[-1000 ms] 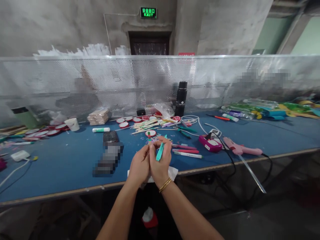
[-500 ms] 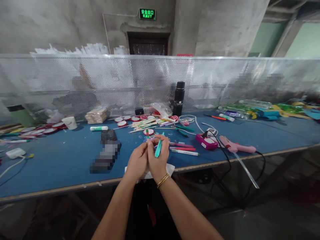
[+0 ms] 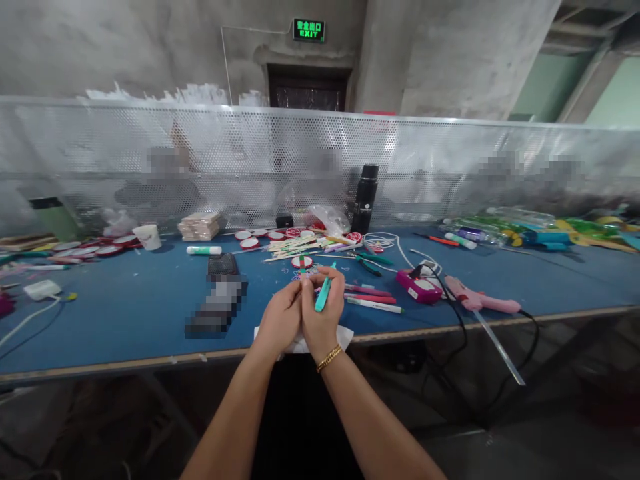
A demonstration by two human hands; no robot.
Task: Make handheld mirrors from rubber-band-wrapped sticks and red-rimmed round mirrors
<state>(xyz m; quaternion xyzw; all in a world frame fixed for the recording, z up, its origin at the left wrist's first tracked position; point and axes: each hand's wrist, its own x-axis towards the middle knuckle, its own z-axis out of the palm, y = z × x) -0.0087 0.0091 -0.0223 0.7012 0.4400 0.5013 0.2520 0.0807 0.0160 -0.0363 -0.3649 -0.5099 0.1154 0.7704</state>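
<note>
"So, why do both hands meet at the front edge of the table (image 3: 125,320)?"

"Likely to steady the red-and-green stick (image 3: 303,266), its tip aimed at the far edge, its lower end hidden by fingers."

"And the grip?"

"Left hand (image 3: 283,316) curled closed, apparently on the stick; right hand (image 3: 322,317) half closed, holding a teal pen (image 3: 324,293) aslant. Loose markers (image 3: 375,305) lie just to the right, presumably for easy reach."

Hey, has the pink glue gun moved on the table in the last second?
No. Judged against the magenta power strip, the pink glue gun lies just to its right, as before.
</note>
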